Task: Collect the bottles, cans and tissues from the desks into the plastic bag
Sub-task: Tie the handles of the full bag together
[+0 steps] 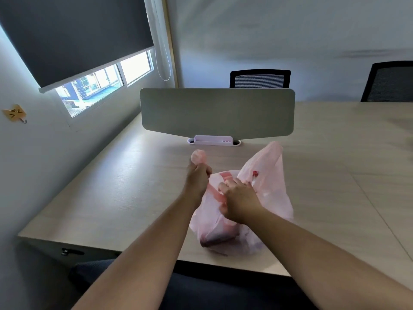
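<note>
**Both hands grip the pink bag**

The left hand (197, 179) is clenched round a twisted handle of the plastic bag (267, 175), which sits near the front edge of the bench (107, 186). The right hand (240, 201) clutches the bag's bunched top, just beside the left.

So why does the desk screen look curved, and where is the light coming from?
Head view: the wide-angle lens bows the desk screen; daylight enters through the window on the left, leaving a pale sheen on the desk; the far right edge and back wall look smeared by motion blur.
</note>
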Motion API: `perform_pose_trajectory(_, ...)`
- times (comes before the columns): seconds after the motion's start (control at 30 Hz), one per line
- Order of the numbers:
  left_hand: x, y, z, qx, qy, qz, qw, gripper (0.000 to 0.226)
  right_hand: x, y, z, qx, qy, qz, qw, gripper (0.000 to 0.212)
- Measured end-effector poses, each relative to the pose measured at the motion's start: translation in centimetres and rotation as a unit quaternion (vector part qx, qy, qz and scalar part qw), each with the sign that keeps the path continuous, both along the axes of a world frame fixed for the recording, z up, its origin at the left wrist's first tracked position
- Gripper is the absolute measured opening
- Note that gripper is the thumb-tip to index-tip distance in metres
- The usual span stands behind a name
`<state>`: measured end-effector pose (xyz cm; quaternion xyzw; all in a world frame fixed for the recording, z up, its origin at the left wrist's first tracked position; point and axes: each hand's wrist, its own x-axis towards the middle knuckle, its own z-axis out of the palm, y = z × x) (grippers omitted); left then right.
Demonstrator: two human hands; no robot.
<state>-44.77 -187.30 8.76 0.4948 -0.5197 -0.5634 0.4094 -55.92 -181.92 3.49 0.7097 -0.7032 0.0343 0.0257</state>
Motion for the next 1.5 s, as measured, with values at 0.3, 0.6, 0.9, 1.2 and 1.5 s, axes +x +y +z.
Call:
perform_pose_trajectory(0.3,-0.9,0.0,-0.4,-0.008,0.027,0.135,0.99,0.011,-3.7,3.2,5.1,-0.378,-0.171,-0.189,0.89,0.093)
perform_pose_trajectory(0.6,-0.5,0.9,-0.8,0.017,0.002,0.061,0.998,0.028,-4.3,1.0,3.3,-0.06,-0.483,-0.367,0.793,0.122)
perform_pose_trajectory(0.9,1.6,0.4,-1.1,0.0,0.011,-0.03,1.0,0.014,-3.0,-2.0,2.0,-0.154,-0.539,-0.237,0.793,0.014)
perform_pose_trajectory(1.2,0.8,-0.7,-2.3,0.012,0.02,0.005,1.0,0.008,-4.7,-1.7,1.8,-0.148,-0.631,-0.222,0.729,0.03)
perform_pose_trajectory(1.5,-1.7,-0.8,-3.5,-0.073,-0.1,-0.033,0.992,0.033,-5.6,-0.7,1.9,-0.1,-0.577,-0.157,0.795,0.036)
